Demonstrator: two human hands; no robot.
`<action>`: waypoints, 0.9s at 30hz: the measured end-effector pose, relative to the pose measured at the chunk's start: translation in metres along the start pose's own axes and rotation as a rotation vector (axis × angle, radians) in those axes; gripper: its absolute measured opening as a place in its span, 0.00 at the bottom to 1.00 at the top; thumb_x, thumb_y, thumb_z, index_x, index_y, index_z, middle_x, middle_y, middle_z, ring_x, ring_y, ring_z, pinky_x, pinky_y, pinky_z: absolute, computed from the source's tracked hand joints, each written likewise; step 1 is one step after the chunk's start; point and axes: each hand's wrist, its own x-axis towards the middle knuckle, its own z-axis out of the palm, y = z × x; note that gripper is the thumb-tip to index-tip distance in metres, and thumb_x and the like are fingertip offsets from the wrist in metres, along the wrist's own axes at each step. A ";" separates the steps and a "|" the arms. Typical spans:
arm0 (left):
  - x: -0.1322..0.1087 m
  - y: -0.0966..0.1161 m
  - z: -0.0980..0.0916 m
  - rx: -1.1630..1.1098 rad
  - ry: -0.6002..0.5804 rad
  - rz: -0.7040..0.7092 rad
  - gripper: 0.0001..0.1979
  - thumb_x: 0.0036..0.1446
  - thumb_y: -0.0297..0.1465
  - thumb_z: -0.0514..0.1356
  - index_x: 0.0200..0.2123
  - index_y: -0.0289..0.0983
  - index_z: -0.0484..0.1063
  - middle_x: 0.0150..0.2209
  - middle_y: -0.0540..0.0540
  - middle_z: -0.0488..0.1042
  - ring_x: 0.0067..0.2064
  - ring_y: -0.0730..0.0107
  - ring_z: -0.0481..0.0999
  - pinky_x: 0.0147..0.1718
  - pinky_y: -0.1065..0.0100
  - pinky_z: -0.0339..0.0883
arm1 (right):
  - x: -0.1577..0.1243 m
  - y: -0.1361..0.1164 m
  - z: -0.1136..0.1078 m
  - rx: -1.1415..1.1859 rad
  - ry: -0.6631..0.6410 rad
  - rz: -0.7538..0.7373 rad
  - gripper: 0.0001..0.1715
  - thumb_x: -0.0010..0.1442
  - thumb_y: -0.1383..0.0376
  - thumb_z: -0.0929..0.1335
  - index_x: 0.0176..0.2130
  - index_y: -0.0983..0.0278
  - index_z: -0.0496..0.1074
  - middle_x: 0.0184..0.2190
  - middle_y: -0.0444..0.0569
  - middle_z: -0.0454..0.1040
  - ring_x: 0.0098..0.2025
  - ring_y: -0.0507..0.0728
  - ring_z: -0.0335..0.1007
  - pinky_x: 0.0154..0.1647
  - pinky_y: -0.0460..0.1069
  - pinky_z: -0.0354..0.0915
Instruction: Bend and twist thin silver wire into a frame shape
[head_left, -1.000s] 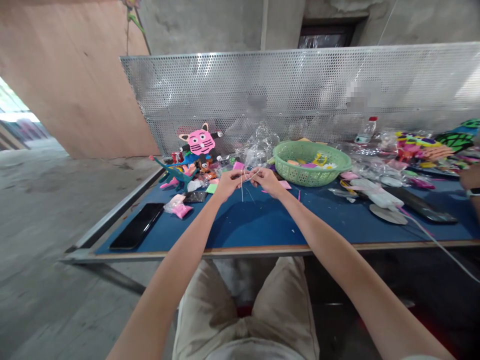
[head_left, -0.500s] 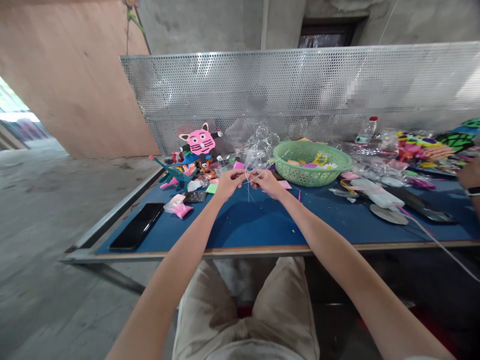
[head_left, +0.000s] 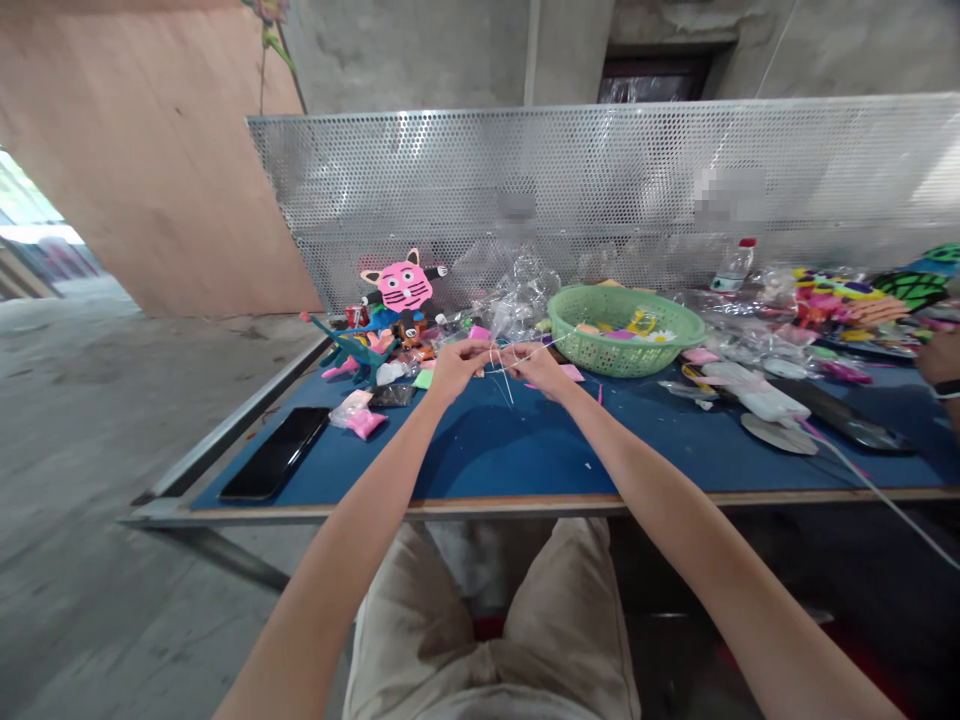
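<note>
Thin white wires (head_left: 508, 386) cross between my hands over the blue tabletop, a few ends hanging down and one sticking out toward the basket. My left hand (head_left: 459, 368) is closed, its thumb and fingers pinching the wires. Close beside it, my right hand (head_left: 538, 369) also pinches them, with its fingertips nearly meeting the left ones. Whether the wires are twisted together or only crossed is too fine to make out. Just right of my right hand stands a green plastic basket (head_left: 628, 360) with colourful pieces inside.
A black phone (head_left: 275, 453) lies at the left. Behind it are pink clay packets (head_left: 365, 423) and a pink cat-faced figure (head_left: 403, 287). On the right are a white power strip (head_left: 765, 392), a bottle (head_left: 733, 268) and another person's hand (head_left: 939, 355). A perforated metal panel (head_left: 600, 160) borders the back.
The hanging wire ends have swung slightly right, and the wire between my fingers has shifted. Both hands stay in nearly the same place, still pinching.
</note>
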 end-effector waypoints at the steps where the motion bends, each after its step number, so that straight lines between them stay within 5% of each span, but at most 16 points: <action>1: 0.000 0.001 0.000 0.001 0.010 -0.002 0.19 0.47 0.42 0.71 0.37 0.33 0.82 0.24 0.47 0.76 0.21 0.77 0.64 0.22 0.72 0.60 | 0.000 0.000 0.000 0.014 0.000 0.001 0.21 0.51 0.49 0.73 0.30 0.65 0.74 0.18 0.38 0.61 0.20 0.47 0.51 0.23 0.46 0.49; 18: 0.002 -0.006 0.004 0.066 0.164 0.067 0.17 0.49 0.42 0.69 0.36 0.34 0.81 0.29 0.46 0.79 0.24 0.75 0.68 0.23 0.72 0.61 | 0.004 -0.003 0.030 0.257 0.245 0.088 0.19 0.47 0.53 0.74 0.21 0.64 0.68 0.16 0.42 0.66 0.20 0.48 0.56 0.22 0.46 0.52; 27: 0.001 -0.004 0.003 0.030 0.060 0.031 0.19 0.52 0.43 0.67 0.41 0.34 0.82 0.26 0.47 0.76 0.24 0.76 0.67 0.23 0.73 0.62 | 0.000 -0.005 0.027 0.087 0.286 0.018 0.18 0.54 0.55 0.69 0.21 0.63 0.67 0.16 0.42 0.67 0.19 0.49 0.56 0.23 0.47 0.53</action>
